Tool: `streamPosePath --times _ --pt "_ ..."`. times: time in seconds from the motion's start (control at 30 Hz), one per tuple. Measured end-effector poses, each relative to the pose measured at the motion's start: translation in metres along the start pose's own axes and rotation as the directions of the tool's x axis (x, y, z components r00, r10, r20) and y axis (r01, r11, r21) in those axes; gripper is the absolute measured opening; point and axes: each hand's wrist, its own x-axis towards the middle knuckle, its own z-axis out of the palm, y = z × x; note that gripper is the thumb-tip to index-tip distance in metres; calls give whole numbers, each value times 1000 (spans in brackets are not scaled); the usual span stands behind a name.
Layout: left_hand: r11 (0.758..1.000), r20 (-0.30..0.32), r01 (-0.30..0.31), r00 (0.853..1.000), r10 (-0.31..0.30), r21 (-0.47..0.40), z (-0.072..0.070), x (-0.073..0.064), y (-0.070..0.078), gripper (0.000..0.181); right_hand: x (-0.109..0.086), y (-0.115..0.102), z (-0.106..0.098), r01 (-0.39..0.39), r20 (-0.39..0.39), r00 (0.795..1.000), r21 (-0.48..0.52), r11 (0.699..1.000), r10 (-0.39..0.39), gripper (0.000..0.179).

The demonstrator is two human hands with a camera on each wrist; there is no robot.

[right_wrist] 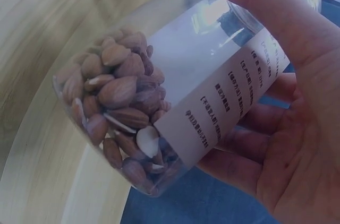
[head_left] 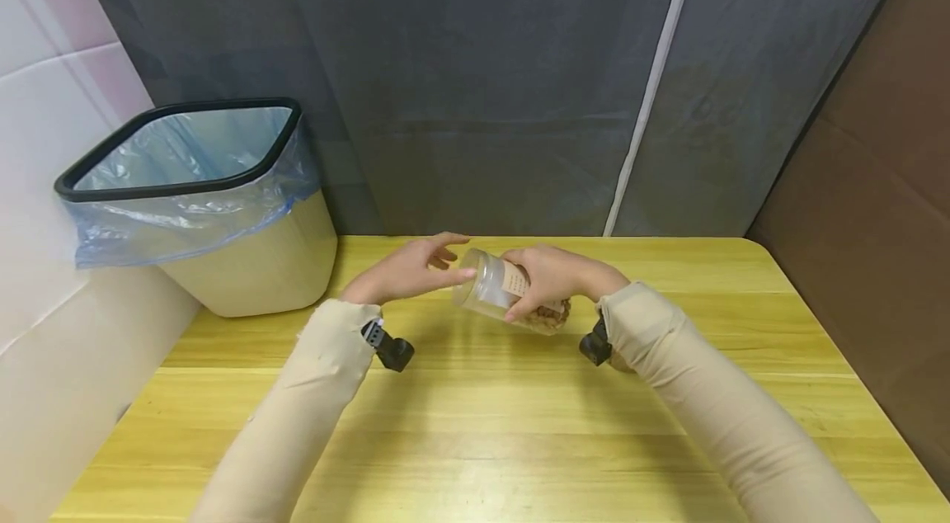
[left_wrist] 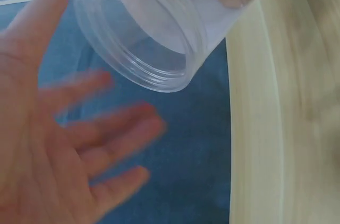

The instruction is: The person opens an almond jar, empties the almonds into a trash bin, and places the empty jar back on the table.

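Observation:
A clear plastic jar (head_left: 490,288) with a printed paper label lies tilted in the air over the table, its mouth toward the left hand. Brown almonds (right_wrist: 125,91) are heaped at its base end. My right hand (head_left: 552,275) grips the jar round its middle, thumb on one side and fingers on the other. Beside the mouth, my left hand (head_left: 411,266) has its fingers spread and holds nothing. Its thumb is close to the threaded rim (left_wrist: 175,75); whether they touch I cannot tell. In the left wrist view the left fingers are blurred.
A cream bin (head_left: 260,267) with a black rim and a blue bag stands at the table's left back. A small tan round thing (head_left: 622,363) is partly hidden behind the right wrist. A grey curtain (head_left: 475,94) hangs behind the wooden table (head_left: 475,440).

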Motion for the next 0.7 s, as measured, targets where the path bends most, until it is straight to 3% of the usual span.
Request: streamPosePath --times 0.07,0.17,0.27,0.33,0.47,0.7 --pt "994 -5 -105 994 105 3 1 -2 0 75 -1 0 -1 -5 1 1000 4 1000 5 68" --pt "971 2 -239 971 239 13 4 -3 2 84 -2 0 -2 1 3 1000 3 1000 -1 70" --pt "957 0 -288 957 288 38 7 -2 3 77 -2 0 -1 16 4 1000 2 1000 -16 71" --pt "958 -6 -282 959 282 49 8 -1 5 70 -1 1 -1 22 4 1000 5 1000 -22 71" --pt "975 -13 -213 977 214 61 7 -1 7 63 -1 1 1 21 1 1000 -1 1000 -21 70" --pt "999 -5 -41 999 41 21 3 1 9 56 0 -4 3 40 -2 999 -14 999 -40 66"
